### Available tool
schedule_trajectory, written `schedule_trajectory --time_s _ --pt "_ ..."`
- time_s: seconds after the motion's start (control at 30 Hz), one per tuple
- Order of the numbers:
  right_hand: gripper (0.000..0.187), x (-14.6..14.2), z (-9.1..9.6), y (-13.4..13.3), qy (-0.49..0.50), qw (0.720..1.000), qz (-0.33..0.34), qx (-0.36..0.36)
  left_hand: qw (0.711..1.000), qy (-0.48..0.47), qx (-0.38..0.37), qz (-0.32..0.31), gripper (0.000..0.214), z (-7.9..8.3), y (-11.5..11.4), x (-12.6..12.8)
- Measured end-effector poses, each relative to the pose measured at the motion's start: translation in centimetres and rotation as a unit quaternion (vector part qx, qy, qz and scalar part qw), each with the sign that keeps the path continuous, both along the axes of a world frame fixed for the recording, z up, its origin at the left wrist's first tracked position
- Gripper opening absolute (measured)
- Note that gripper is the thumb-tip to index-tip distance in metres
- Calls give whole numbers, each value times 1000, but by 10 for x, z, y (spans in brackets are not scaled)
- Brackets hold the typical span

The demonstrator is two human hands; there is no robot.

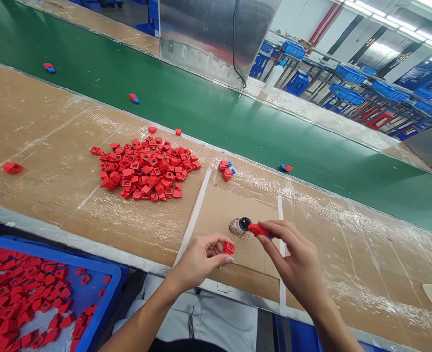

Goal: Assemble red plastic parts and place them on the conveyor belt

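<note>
Between its thumb and fingers, my left hand [201,257] pinches a small red plastic block [229,248] with a square hole facing up. My right hand [292,249] grips a red plastic piece [257,230], a bit of blue showing under the fingers. The tip of that piece is at a small round jar [236,226] with a dark top [244,224]; whether they touch I cannot tell. Brown specks lie around the jar on a cardboard sheet [216,210]. Beyond it sit a few red-and-blue pieces [226,170].
A heap of red blocks [149,168] lies left on the cardboard-covered bench [65,195]. Behind runs a green conveyor belt [201,110] carrying scattered red-and-blue pieces. At lower left, a blue bin [113,274] holds many red blocks. A metal housing [216,39] stands over the belt's far side.
</note>
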State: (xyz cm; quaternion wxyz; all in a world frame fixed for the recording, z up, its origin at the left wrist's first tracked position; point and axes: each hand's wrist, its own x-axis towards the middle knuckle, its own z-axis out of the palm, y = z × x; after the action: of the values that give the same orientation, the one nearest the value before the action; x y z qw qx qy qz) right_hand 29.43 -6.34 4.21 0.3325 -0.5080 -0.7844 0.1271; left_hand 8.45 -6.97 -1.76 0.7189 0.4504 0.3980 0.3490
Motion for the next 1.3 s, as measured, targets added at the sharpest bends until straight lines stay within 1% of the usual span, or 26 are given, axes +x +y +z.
schedule_trajectory --time_s 0.13,0.3,0.43,0.6,0.83,0.97,1.1,1.3 --pt "20 -7 -1 -12 15 999 35 -22 1000 -1 -1 -11 26 0 0 0" --pt "21 -14 -13 -22 23 997 64 -45 1000 1 5 -19 26 -1 -1 0" --pt "23 -16 -19 -25 26 996 65 -54 1000 4 16 -27 23 -2 0 0" --pt "21 -17 -23 -29 25 996 68 -58 999 8 27 -32 25 -3 0 0" --pt "20 -18 -26 -30 14 996 69 -59 998 22 37 -34 23 -1 -2 -1" --pt "18 -20 -30 -30 5 995 76 -58 996 63 42 -53 22 -1 -2 -2" --pt "18 -23 -34 -31 24 995 76 -61 992 90 49 -78 17 1 -1 -4" --pt "18 -28 -39 -34 61 990 71 -103 983 126 99 -94 15 5 1 -4"
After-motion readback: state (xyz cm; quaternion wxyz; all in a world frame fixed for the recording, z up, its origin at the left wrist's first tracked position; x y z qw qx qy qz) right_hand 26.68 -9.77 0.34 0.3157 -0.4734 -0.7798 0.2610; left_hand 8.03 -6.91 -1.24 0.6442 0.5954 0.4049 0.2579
